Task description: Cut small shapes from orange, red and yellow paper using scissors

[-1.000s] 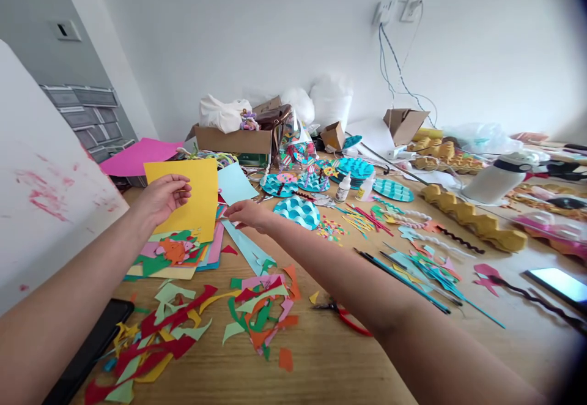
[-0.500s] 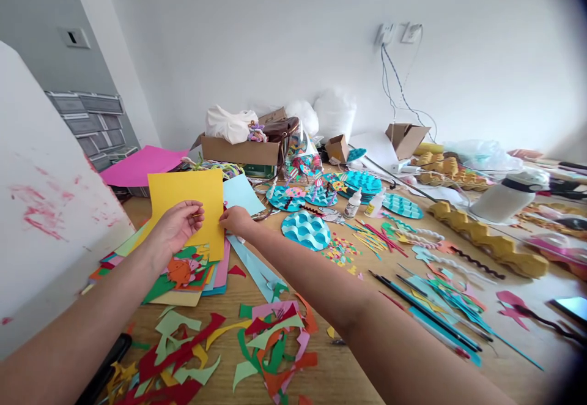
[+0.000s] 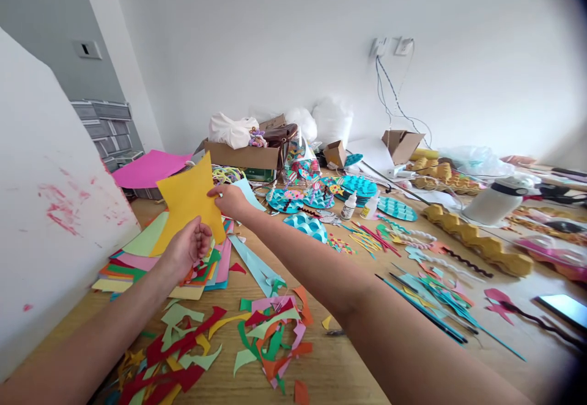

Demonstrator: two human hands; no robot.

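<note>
My right hand [image 3: 229, 200] pinches the right edge of a yellow paper sheet [image 3: 186, 200], which stands tilted and slightly curved above the coloured paper stack [image 3: 132, 264]. My left hand [image 3: 189, 247] is in front of the sheet's lower part, palm turned right, with its fingers curled inward. Whether those fingers grip anything is hidden. Just right of the stack lies a light blue paper strip [image 3: 254, 264]. Nearer to me, curved paper scraps [image 3: 270, 338] in red, green, orange and pink are spread over the wooden table [image 3: 342, 371].
A white panel [image 3: 55, 209] with red marks rises at the left. Behind the sheet are a pink sheet [image 3: 151, 168] and a cardboard box [image 3: 243, 155]. Glue bottles [image 3: 349, 205], brushes [image 3: 422, 310], egg-carton strips [image 3: 477, 243] and a white bottle [image 3: 495, 200] lie or stand to the right.
The yellow sheet has tilted and bent, its top corner now pointing up. My left hand has moved lower and its fingers have curled more. My right hand has risen slightly. The view has shifted a little.
</note>
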